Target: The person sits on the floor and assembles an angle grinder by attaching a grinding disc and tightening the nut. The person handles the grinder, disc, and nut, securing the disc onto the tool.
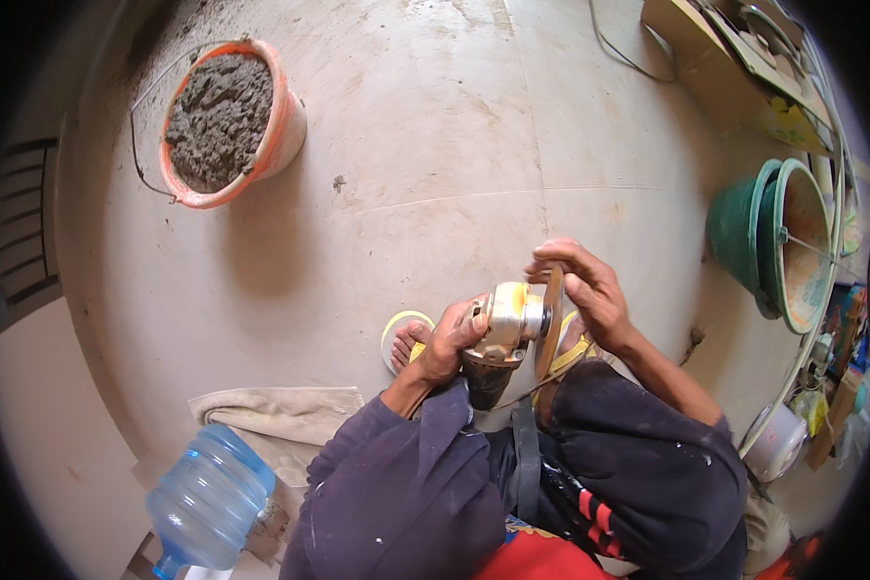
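Note:
An angle grinder (499, 329) with a silver gear head and dark body is held over my lap. My left hand (451, 338) is wrapped round its gear head, thumb on the front. A thin brown disc (550, 324) stands edge-on at the grinder's right side, mounted on its spindle. My right hand (593, 295) grips the disc's upper rim, with the fingers over the far side and the thumb near the right face. Those fingertips are slightly blurred. A cord (541, 389) runs below the disc, between my knees.
A bucket (285, 135) of grey mortar stands at the far left. Nested green buckets (739, 232) lie to the right, below a cardboard box (725, 87). A blue water jug (208, 498) and a cloth (290, 406) lie at the near left. Cluttered containers line the right edge.

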`<control>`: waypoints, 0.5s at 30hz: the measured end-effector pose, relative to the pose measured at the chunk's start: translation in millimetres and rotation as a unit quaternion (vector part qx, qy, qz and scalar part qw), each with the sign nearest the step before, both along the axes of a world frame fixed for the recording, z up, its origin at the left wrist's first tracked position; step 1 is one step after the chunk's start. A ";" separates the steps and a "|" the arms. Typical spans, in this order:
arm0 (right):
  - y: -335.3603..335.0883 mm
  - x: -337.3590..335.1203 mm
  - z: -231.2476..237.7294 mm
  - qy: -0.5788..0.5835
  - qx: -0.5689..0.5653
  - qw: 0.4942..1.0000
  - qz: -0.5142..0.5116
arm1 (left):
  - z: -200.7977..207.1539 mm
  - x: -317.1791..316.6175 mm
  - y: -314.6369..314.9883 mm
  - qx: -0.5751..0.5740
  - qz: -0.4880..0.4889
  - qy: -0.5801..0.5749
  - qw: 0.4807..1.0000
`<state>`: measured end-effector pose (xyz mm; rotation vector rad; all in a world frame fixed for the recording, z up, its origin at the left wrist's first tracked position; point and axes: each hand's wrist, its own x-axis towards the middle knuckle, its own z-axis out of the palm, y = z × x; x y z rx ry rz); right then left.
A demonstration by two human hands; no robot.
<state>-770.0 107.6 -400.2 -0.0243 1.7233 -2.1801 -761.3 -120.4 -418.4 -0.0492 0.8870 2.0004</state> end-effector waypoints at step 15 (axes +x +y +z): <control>-82.5 16.4 54.7 -0.230 0.048 0.964 -0.126 | -20.0 18.6 -27.9 0.032 -0.064 0.000 0.997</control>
